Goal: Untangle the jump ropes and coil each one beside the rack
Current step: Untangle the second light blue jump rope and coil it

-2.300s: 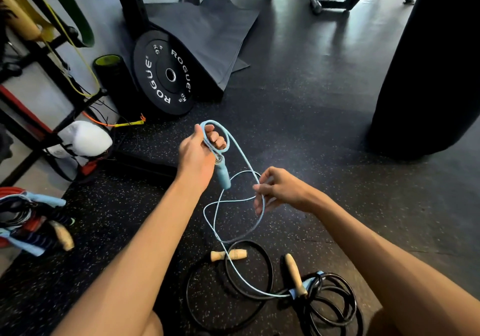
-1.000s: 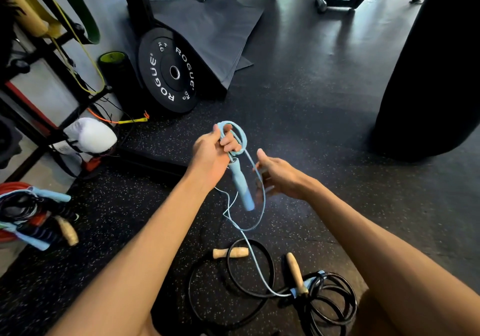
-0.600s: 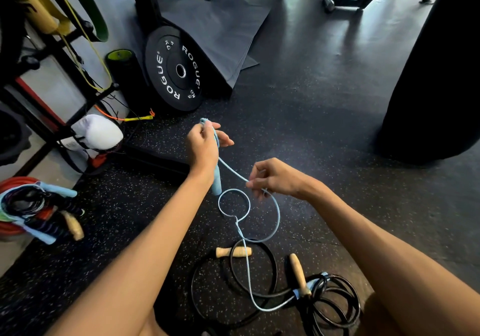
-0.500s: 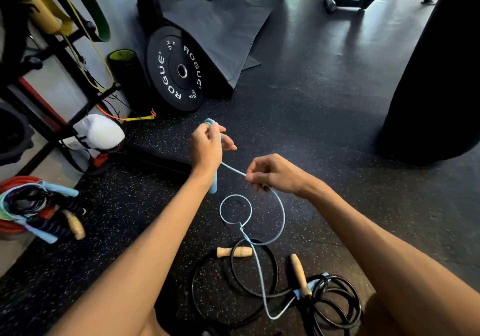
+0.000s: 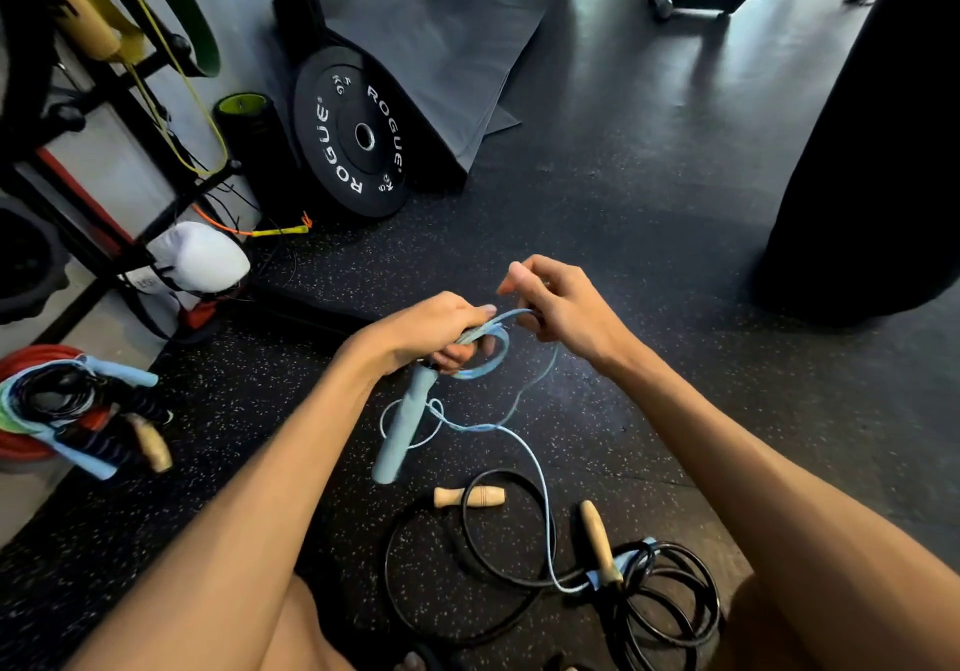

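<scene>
left hand [image 5: 431, 330], right hand [image 5: 558, 307], likely gripping rope [image 5: 402, 436]

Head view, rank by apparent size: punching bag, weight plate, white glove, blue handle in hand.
1. Punching bag, cropped.
2. Weight plate.
3. White glove and blue handle: similar length, handle nearer camera, so unranked.
</scene>
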A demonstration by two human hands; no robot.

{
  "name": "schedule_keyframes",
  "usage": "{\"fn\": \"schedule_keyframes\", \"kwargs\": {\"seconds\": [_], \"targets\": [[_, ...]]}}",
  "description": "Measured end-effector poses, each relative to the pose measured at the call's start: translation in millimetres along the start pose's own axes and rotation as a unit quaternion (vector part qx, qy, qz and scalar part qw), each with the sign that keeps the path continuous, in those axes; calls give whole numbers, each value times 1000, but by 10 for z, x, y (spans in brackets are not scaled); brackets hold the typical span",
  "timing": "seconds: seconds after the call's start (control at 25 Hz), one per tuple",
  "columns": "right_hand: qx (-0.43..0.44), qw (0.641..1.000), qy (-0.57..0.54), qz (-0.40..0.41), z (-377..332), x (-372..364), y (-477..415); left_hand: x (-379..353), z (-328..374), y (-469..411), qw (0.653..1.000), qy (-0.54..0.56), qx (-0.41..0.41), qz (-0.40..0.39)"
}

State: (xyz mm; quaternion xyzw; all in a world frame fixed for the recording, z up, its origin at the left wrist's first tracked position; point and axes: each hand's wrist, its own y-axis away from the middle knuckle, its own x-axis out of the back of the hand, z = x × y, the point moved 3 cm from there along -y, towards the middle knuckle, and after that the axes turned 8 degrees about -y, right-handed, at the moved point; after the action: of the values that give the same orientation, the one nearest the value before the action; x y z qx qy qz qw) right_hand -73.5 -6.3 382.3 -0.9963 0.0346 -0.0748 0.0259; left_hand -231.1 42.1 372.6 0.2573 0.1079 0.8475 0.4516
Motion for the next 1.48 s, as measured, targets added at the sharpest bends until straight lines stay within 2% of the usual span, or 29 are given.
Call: {"fn": "schedule_keyframes", "kwargs": {"seconds": [0.12, 0.24, 0.36, 0.52, 0.72, 0.92, 1.04, 1.12, 1.2, 1.32, 1.48], "targets": [[-16, 1000, -13, 17, 17, 51, -32, -56, 92, 60, 996, 50, -19, -70], [-29, 998, -11, 46, 39, 109, -47, -21, 142, 59, 983, 158, -58, -67], [-67, 997, -31, 26, 87, 86, -35, 78, 131, 42, 952, 291, -90, -19], [-165, 984, -61, -33, 212, 98, 3, 163, 116, 36, 897, 420, -125, 58], [-208, 973, 42, -91, 358, 270, 42, 260, 117, -18, 810, 548, -154, 142], [-213, 958, 143, -130, 381, 383, 105, 425, -18, -64, 747, 589, -150, 269], [-209, 953, 160, -149, 378, 383, 119, 440, 13, -37, 736, 563, -140, 349], [-172, 963, 138, -157, 312, 356, 110, 427, 63, -19, 747, 513, -142, 399], [-122, 970, 119, -171, 236, 303, 106, 430, 75, -23, 782, 407, -148, 449], [-71, 969, 118, -203, 134, 183, 132, 406, 64, -25, 846, 160, -134, 491], [-50, 971, 106, -207, 42, 77, 161, 259, 116, -26, 899, -73, -108, 417]]}}
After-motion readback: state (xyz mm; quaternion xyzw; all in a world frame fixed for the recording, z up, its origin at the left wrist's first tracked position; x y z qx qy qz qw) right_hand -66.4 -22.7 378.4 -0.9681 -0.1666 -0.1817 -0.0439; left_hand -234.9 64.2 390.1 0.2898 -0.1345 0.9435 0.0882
